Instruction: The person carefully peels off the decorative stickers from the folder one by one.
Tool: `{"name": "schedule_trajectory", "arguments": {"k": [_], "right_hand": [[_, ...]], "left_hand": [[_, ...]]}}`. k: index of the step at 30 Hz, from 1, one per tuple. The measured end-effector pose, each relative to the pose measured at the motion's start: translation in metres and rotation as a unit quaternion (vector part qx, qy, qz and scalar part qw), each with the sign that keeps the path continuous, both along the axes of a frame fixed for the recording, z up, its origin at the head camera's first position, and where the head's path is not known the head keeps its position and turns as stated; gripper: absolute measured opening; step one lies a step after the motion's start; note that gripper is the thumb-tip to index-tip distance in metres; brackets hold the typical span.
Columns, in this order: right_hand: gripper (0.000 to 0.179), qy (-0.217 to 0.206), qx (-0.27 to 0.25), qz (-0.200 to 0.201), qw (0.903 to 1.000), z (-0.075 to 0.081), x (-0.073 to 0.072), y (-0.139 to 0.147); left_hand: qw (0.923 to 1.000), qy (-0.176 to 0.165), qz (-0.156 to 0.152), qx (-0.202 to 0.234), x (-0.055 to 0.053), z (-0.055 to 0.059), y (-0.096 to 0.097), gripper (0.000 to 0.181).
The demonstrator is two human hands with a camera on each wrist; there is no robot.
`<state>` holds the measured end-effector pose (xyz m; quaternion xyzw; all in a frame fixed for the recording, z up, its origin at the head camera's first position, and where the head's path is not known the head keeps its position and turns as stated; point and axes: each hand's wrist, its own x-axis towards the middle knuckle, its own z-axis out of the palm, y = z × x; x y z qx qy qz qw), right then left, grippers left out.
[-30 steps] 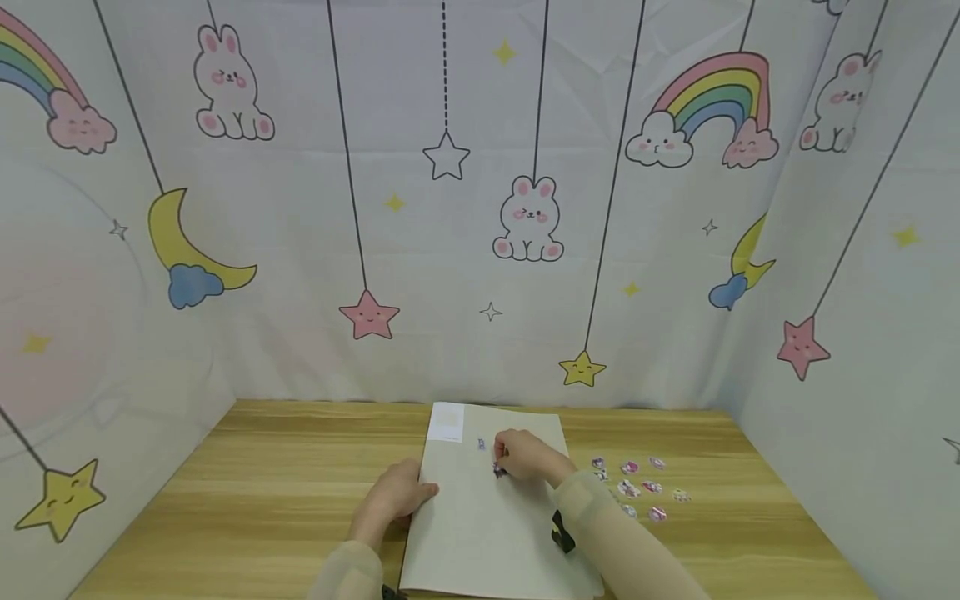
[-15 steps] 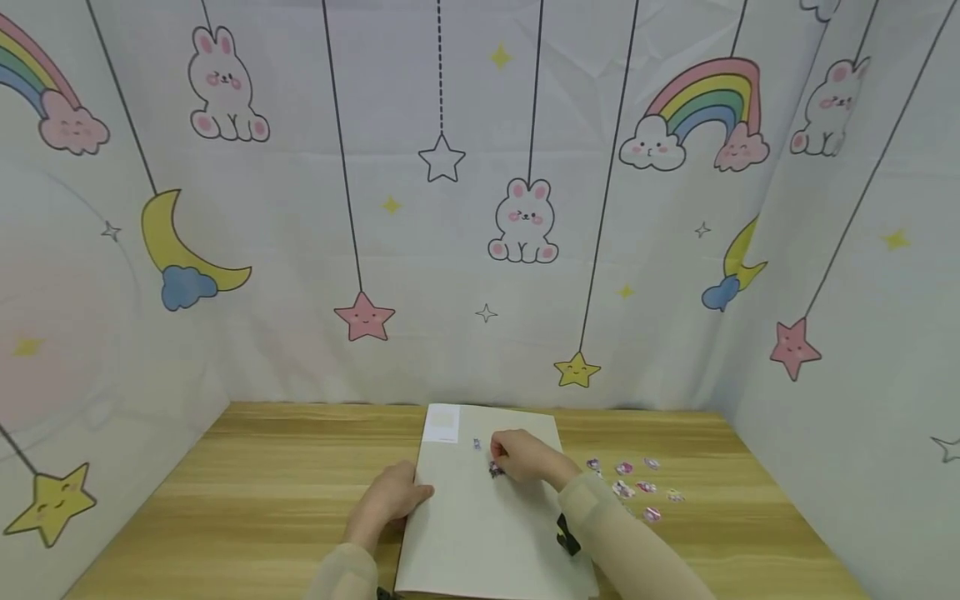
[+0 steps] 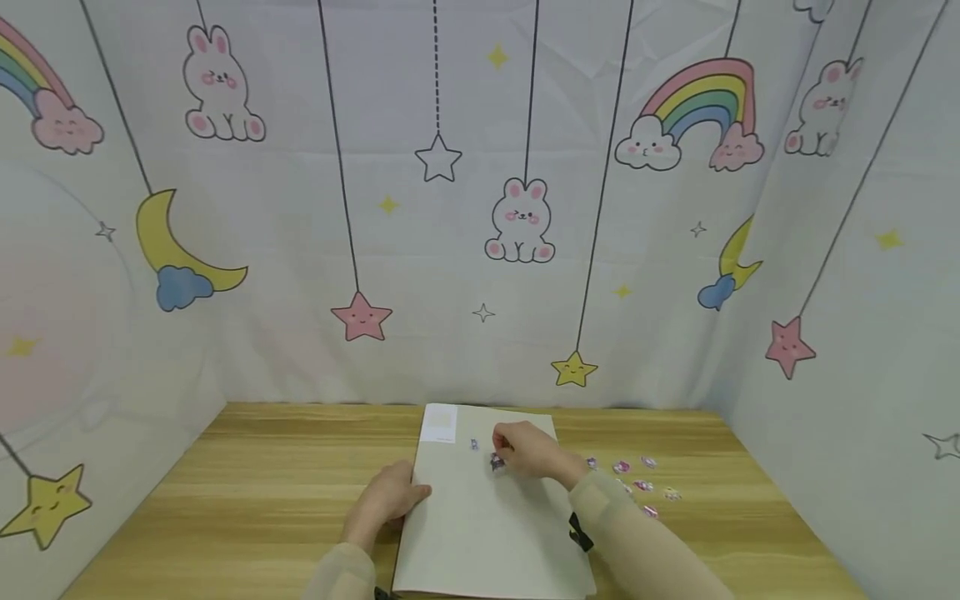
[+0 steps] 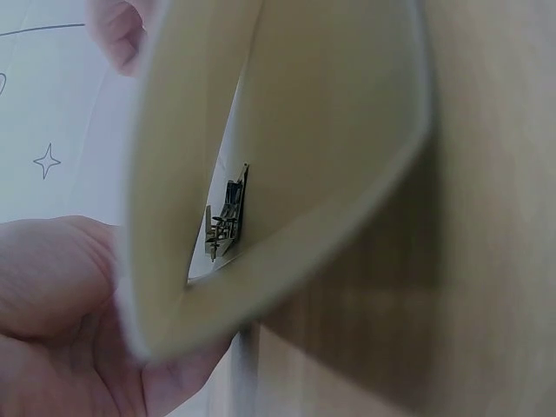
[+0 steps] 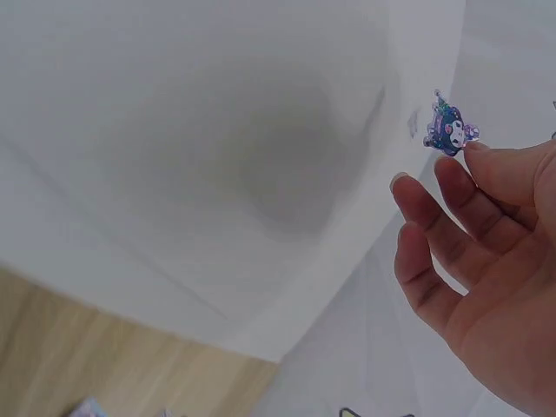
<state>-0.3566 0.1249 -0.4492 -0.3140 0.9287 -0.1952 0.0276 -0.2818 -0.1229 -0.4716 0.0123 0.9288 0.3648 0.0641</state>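
Moved since the earlier frame: the right hand (image 3: pixel 528 450) and its held sticker (image 3: pixel 497 461) have gone a little farther up the folder (image 3: pixel 480 533), nearer the level of the small sticker (image 3: pixel 474 445).
Left hand: at the folder's left edge, thumb over the top and the rest of the hand against the side, holding it; some fingers are hidden.
Folder: lies lengthwise away from the person on the wooden table (image 3: pixel 300 467); the left wrist view shows it hollow, with a metal clip (image 4: pixel 224 221) inside.
Far left corner: white label (image 3: pixel 438 423), the small sticker to its right.
Held sticker: over the folder's upper part, right of the small sticker; contact with the cover cannot be told.
Its direction: in the right wrist view the printed face shows and the hat tip points up; nearly as wide as tall, no clear long axis.
Right hand: thumb and forefinger pinch the sticker's edge, other fingers loosely bent.
Right side: loose stickers (image 3: pixel 643 485) beside the sleeve (image 3: pixel 615 508).
Could go wrong: the hollow cover might give under pressing, creasing the sticker; a tilted pinch could set it crooked; the sleeve could drag loose stickers.
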Motion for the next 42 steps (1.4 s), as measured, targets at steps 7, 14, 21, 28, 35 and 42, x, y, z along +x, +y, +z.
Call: {"name": "schedule_trajectory", "arguments": {"k": [7,14,21,28,35,42], "right_hand": [[0.013,0.024,-0.001,0.033,0.9992,0.01,0.006,0.025],[0.015,0.034,-0.006,0.032,0.9989,0.019,0.012,0.071],[0.015,0.033,-0.017,-0.017,0.9992,0.02,0.008,0.121],[0.015,0.027,-0.036,-0.046,0.9979,0.017,0.015,0.169],[0.014,0.024,-0.069,-0.094,0.9929,0.006,0.024,0.223],[0.012,0.003,-0.101,-0.143,0.9846,-0.005,0.033,0.257]], "left_hand": [[1.0,-0.005,-0.001,0.004,-0.001,0.001,0.001,0.021],[0.9999,-0.009,0.0,0.008,0.0,0.001,0.0,0.022],[0.9998,-0.013,0.004,0.013,0.0,0.001,-0.002,0.022],[0.9998,-0.014,0.004,0.009,0.0,-0.001,0.001,0.021],[0.9998,-0.012,0.002,0.015,-0.001,-0.001,0.004,0.021],[0.9996,-0.014,0.007,0.024,0.0,-0.003,0.0,0.02]]}}
